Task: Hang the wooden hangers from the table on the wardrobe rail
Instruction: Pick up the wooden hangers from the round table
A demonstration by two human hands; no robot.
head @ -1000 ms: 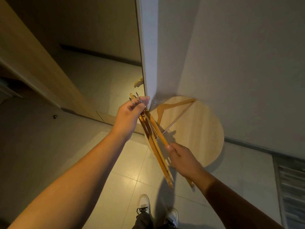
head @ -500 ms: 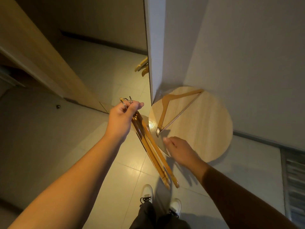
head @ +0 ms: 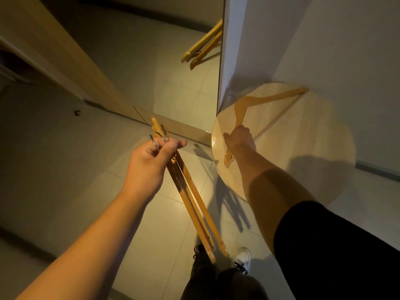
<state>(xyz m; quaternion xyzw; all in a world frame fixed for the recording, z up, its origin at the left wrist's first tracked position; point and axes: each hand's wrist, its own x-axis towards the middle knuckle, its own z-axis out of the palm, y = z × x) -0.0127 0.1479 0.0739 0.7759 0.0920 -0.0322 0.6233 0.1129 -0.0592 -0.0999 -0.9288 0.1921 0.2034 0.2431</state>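
Left hand (head: pixel 149 161) grips hanger bundle (head: pixel 194 204); right hand (head: pixel 239 138) grasps hanger (head: pixel 268 98) on round table (head: pixel 313 139).

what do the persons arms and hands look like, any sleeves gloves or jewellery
Both hands are bare, with no gloves, rings or watch visible. The left hand and its forearm are uncovered all the way to the frame edge, so no sleeve shows on that side. The right hand leads to a bare forearm, then a plain black sleeve that starts around the elbow.
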